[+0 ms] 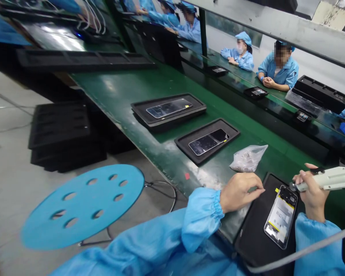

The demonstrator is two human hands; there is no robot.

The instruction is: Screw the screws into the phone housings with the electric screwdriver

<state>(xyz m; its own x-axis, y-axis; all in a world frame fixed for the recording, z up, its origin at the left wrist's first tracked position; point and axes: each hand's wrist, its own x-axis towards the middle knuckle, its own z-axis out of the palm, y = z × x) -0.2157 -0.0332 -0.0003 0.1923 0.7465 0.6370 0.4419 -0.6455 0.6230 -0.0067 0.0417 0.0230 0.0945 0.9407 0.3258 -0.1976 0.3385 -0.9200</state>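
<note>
My right hand (312,191) is wrapped round a white electric screwdriver (332,178), whose dark front end is near the top corner of an opened phone (281,216). The phone lies at a slant on a black foam tray (250,234), its battery and inner parts showing and a yellow tab at its upper edge. Left of the phone, above the tray's edge, my left hand (240,191) has thumb and fingertips pinched together. Whatever they may hold is too small to make out. Just beyond that hand, a clear plastic bag (248,158) of small parts rests on the green bench.
Two foam trays (178,147) (143,120) with phones stand farther along the green bench (115,92). A blue round stool (86,207) and stacked black trays (59,126) are at left. A grey cable (313,249) crosses near my right sleeve. Co-workers sit across the line.
</note>
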